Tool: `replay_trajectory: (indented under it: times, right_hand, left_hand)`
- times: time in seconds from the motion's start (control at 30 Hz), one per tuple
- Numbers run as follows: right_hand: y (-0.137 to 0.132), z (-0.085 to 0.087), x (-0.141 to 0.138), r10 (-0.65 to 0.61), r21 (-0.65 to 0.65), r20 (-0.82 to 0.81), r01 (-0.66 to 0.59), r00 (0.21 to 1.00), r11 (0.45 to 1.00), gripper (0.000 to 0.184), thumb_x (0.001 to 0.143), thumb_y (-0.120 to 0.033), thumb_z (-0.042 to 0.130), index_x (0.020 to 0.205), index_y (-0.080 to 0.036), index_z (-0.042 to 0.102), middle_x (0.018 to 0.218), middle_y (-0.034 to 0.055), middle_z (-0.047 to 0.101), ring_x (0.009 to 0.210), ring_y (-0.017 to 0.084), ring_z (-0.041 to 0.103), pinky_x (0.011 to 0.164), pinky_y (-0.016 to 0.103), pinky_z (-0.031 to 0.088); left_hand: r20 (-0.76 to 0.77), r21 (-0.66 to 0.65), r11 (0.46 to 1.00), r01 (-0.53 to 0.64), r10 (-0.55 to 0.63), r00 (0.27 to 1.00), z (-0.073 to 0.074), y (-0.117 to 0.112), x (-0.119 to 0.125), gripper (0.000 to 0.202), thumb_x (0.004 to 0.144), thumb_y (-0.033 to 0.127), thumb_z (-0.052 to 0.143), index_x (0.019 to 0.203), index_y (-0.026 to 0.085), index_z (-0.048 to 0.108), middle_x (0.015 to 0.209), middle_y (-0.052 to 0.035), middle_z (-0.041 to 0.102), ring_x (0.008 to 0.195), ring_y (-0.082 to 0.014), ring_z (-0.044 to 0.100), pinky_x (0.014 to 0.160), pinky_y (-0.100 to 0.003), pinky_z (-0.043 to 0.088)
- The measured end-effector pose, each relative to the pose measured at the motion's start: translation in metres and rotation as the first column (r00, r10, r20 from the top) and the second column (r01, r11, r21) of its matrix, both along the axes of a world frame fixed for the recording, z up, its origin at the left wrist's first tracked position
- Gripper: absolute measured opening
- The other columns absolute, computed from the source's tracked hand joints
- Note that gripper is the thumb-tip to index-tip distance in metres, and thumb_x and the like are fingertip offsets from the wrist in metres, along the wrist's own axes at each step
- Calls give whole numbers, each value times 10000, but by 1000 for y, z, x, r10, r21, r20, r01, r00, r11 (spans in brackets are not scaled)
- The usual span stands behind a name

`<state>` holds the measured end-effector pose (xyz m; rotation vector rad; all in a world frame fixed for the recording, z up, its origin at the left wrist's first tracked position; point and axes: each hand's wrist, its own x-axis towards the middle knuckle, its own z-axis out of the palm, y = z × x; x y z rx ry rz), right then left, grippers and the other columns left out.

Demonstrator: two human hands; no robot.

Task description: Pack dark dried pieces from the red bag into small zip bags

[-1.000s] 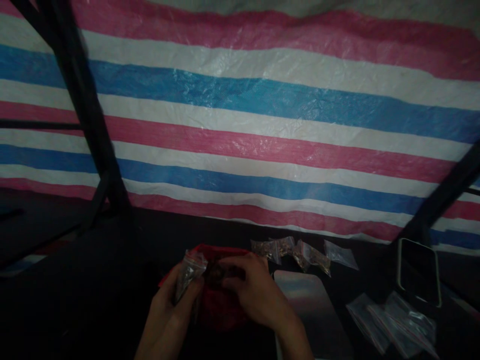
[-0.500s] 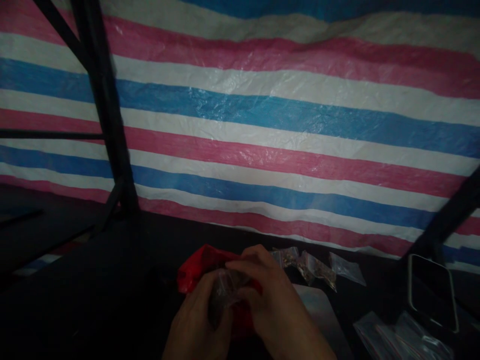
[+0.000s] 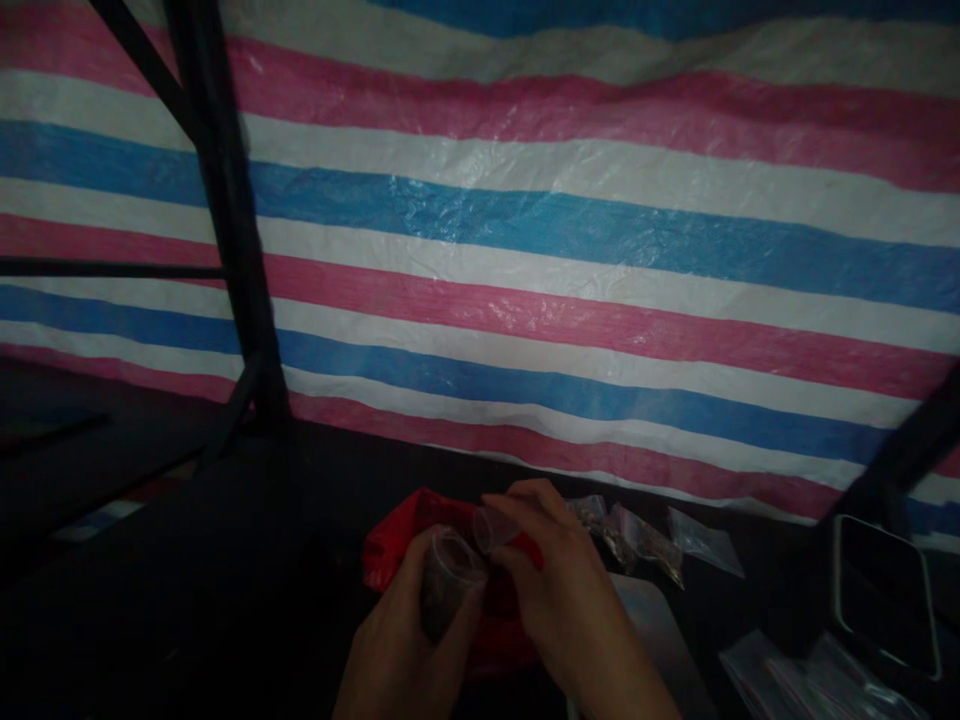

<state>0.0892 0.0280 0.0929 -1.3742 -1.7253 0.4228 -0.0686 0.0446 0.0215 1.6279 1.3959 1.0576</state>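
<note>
My left hand (image 3: 409, 635) is wrapped round a clear plastic cup-like container (image 3: 450, 580) whose round mouth tilts up to the right; something dark shows inside. In the fingers of my right hand (image 3: 551, 580) is a smaller clear plastic cup (image 3: 495, 527), tipped, just right of that mouth and apart from it. Its contents cannot be made out. Behind and under both hands lies a crumpled red plastic bag (image 3: 394, 540), partly hidden by them.
Small zip bags with brownish bits (image 3: 649, 545) lie behind my right hand, beside a clear bag (image 3: 705, 540). A flat silvery thing (image 3: 660, 630) is partly under my right forearm. A phone (image 3: 885, 595) and clear bags (image 3: 810, 680) lie right. A striped sheet (image 3: 562, 250) hangs behind.
My hands have drawn slightly apart. The small clear cup in my right hand has come away from the larger container, whose mouth now shows. The view has shifted a little left.
</note>
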Motion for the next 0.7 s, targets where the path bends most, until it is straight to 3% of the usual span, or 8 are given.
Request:
replay_trajectory:
  times: [0.1,0.2,0.27,0.37,0.53,0.6,0.7]
  right_hand:
    - [4,-11,0,-69,-87,6,69,998,994,539,839,-13,587,1317,-212,735,1264,94,655,1202,248,654,1105,389,493]
    - [1,-16,-7,49,-122,-116,-63,992,990,610,821,2,560,1341,-276,716,1300,61,677,1252,227,635,1149,400,461]
    - [-5,-12,-13,114,-98,-253,-142,961,985,599,818,-8,558,1309,-309,721,1326,28,688,1266,193,636,1148,363,462]
    - [-14,0,-19,102,-139,-375,-165,921,976,463,806,-85,640,1197,-303,759,1240,11,748,1188,200,686,1069,341,516]
    - [-18,10,-5,-82,-217,-491,-31,868,976,141,794,-227,692,884,-235,800,872,20,801,845,210,741,781,303,569]
    - [-23,12,15,-126,-198,-484,32,866,980,133,785,-292,718,864,-231,806,834,21,798,811,210,734,755,303,561]
    - [-39,19,54,-193,-201,-413,118,890,973,164,746,-364,761,823,-226,805,810,26,790,793,210,721,746,307,548]
  left_hand:
    - [128,9,997,-70,69,989,-1,-1,2,542,890,617,613,1315,284,571,1264,-101,777,1133,-317,763,978,-469,595]
    - [225,79,969,-236,213,951,-2,-1,7,657,836,597,697,1367,246,533,1287,-135,757,1167,-342,748,1029,-520,582]
    - [267,129,953,-275,234,935,-2,0,9,688,848,540,706,1431,241,494,1336,-146,735,1202,-341,736,1050,-529,578]
    - [239,190,968,-163,116,964,-1,-1,10,612,924,457,637,1478,249,482,1415,-146,701,1247,-312,725,1028,-480,608]
    - [-89,283,958,-50,78,993,0,-10,17,557,977,318,554,1526,311,462,1451,-108,692,1240,-292,739,843,-393,683]
    - [-167,399,917,21,50,985,-4,-14,23,658,937,298,615,1560,328,403,1401,-100,713,1207,-289,756,810,-375,693]
    - [-242,566,817,108,40,969,-13,-19,32,789,905,323,678,1603,350,311,1358,-90,695,1213,-290,743,902,-414,680]
